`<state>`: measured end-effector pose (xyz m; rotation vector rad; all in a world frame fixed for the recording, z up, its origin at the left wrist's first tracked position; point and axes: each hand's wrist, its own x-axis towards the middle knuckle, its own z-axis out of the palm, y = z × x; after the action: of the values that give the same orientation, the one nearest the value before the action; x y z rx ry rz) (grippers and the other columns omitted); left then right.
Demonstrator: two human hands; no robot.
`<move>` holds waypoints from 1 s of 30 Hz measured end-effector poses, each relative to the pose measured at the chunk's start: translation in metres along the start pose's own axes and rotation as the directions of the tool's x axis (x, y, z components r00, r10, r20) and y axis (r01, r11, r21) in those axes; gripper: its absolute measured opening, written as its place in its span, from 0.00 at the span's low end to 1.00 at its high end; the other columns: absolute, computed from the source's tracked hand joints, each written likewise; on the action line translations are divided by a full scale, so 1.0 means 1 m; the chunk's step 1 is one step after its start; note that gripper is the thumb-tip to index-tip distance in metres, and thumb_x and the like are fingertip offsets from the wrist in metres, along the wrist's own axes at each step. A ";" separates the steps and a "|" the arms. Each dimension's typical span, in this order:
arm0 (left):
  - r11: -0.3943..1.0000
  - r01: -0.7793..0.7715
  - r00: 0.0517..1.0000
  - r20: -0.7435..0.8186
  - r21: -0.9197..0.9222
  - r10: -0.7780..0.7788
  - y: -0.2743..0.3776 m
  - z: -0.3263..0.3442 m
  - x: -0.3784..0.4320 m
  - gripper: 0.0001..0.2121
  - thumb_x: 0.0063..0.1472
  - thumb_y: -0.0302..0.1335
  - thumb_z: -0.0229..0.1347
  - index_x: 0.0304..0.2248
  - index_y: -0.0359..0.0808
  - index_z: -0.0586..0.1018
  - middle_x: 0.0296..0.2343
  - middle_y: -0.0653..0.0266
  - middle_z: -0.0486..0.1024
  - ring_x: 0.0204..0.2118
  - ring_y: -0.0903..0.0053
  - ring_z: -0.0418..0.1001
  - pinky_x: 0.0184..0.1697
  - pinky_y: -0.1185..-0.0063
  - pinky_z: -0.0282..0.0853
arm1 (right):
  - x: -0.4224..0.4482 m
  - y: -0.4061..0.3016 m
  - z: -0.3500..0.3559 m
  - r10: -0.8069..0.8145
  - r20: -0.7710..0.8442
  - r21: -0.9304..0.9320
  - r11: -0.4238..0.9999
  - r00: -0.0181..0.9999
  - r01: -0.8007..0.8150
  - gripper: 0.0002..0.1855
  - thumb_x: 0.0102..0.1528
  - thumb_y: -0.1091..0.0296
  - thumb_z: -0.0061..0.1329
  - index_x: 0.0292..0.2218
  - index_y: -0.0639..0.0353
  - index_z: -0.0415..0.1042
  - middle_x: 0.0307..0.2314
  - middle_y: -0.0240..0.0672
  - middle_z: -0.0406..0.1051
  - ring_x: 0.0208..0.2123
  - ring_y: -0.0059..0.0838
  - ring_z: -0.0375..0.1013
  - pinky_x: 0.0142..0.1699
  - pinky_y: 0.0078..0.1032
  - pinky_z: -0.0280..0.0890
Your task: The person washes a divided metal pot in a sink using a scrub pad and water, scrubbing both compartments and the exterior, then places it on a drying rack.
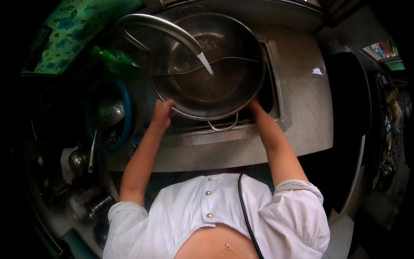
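Observation:
A wide stainless-steel hot pot (pixel 207 94) with a wavy divider (pixel 233 58) rests over the sink (pixel 276 106). Water (pixel 206 64) runs from the curved faucet (pixel 174 30) into the compartment nearer me. My left hand (pixel 163 111) grips the pot's rim at its lower left, thumb on top. At the lower right, my right hand (pixel 254 105) reaches beneath the pot's side; its fingers are hidden there. A loop handle (pixel 224 128) sticks out between my hands, and neither touches it.
Left of the sink sits a blue basin (pixel 127 110) with a perforated metal skimmer (pixel 111 111) in it. A green bottle (pixel 111 55) is behind the basin. The stone countertop (pixel 304 97) extends right of the sink. Metal pot lids and cookware (pixel 79 160) lie at the lower left.

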<state>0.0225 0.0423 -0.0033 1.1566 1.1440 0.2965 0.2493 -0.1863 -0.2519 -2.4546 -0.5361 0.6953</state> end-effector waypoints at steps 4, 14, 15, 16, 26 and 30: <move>0.996 0.022 0.989 0.151 -0.090 -0.008 -0.014 0.022 0.011 0.11 0.42 0.18 0.51 0.27 0.31 0.64 0.24 0.61 0.66 0.26 0.75 0.67 0.25 0.77 0.67 | 0.029 0.132 -0.022 0.027 0.275 -0.435 0.895 0.961 0.099 0.15 0.51 0.63 0.39 0.41 0.57 0.67 0.37 0.45 0.67 0.36 0.36 0.68 0.40 0.31 0.64; 0.996 -0.088 0.990 -0.110 -0.003 0.087 -0.031 0.003 -0.005 0.04 0.42 0.19 0.50 0.19 0.28 0.67 0.19 0.62 0.66 0.20 0.81 0.62 0.19 0.80 0.57 | -0.055 -0.059 -0.136 -0.059 0.395 -0.397 0.889 0.917 0.228 0.24 0.35 0.56 0.54 0.34 0.59 0.71 0.33 0.45 0.70 0.36 0.40 0.70 0.39 0.32 0.66; 0.997 -0.072 0.994 -0.078 -0.010 0.071 -0.043 0.005 0.001 0.05 0.42 0.20 0.50 0.19 0.28 0.67 0.19 0.62 0.65 0.20 0.80 0.62 0.20 0.80 0.57 | -0.071 -0.074 -0.158 -0.124 0.342 -0.336 0.910 0.931 0.244 0.23 0.35 0.56 0.53 0.33 0.61 0.71 0.32 0.46 0.70 0.36 0.41 0.70 0.38 0.32 0.65; 0.998 -0.062 0.997 -0.056 -0.013 0.061 -0.064 0.003 0.013 0.05 0.42 0.20 0.50 0.19 0.28 0.66 0.19 0.63 0.65 0.20 0.80 0.62 0.20 0.80 0.57 | -0.079 -0.081 -0.171 -0.054 0.304 -0.361 0.917 0.951 0.168 0.22 0.36 0.56 0.52 0.32 0.63 0.71 0.30 0.48 0.70 0.34 0.41 0.70 0.38 0.32 0.65; 0.999 0.014 1.000 -0.008 0.038 -0.014 -0.096 0.006 0.011 0.13 0.43 0.21 0.50 0.30 0.29 0.63 0.24 0.60 0.66 0.25 0.76 0.67 0.25 0.77 0.67 | -0.109 -0.204 -0.219 -0.459 0.005 0.101 0.884 0.889 0.456 0.21 0.41 0.62 0.50 0.40 0.53 0.70 0.29 0.42 0.69 0.34 0.37 0.70 0.39 0.28 0.63; 0.984 -0.031 0.999 -0.011 0.176 0.033 -0.088 0.004 0.016 0.15 0.45 0.21 0.49 0.35 0.30 0.65 0.28 0.61 0.69 0.30 0.76 0.69 0.28 0.77 0.69 | -0.054 -0.247 -0.142 -0.661 -0.008 0.012 0.750 0.751 0.661 0.20 0.42 0.65 0.52 0.40 0.54 0.69 0.36 0.45 0.66 0.39 0.40 0.67 0.43 0.31 0.62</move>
<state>0.0026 0.0130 -0.0859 1.3309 1.1830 0.2318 0.2323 -0.0733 0.0150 -2.0208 -1.3088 0.3819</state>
